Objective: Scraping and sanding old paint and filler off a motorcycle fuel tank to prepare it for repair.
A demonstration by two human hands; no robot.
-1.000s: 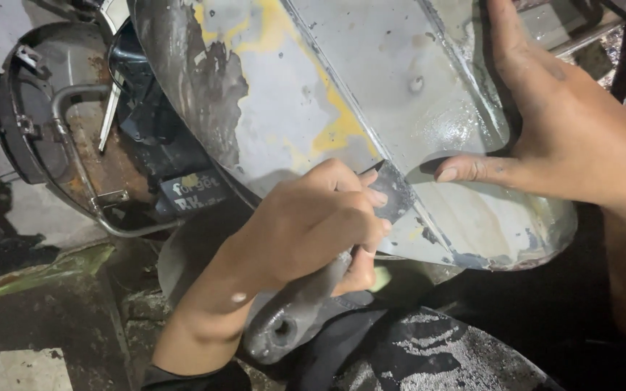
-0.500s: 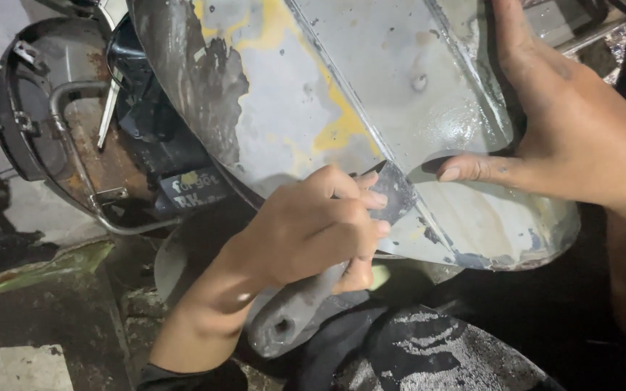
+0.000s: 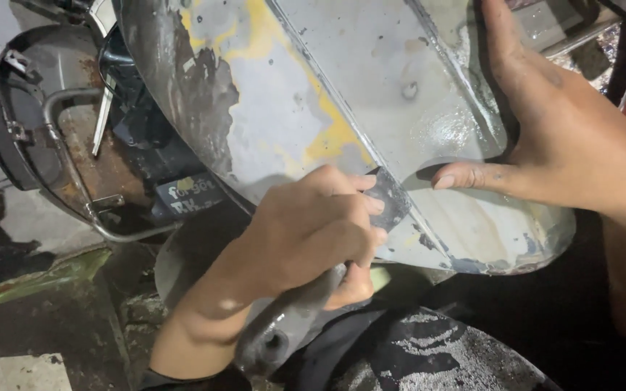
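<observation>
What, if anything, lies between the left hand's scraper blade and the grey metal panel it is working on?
Nothing visible: the scraper in the left hand meets the metal panel directly, beside the ridge. The right hand rests on the panel, thumb close by.

Only one label [image 3: 191,195] visible: small dark rectangular plate with pale handwritten marks, lying left of centre under the grey panel's [image 3: 342,80] lower edge. No packages, signs or screens.
</observation>
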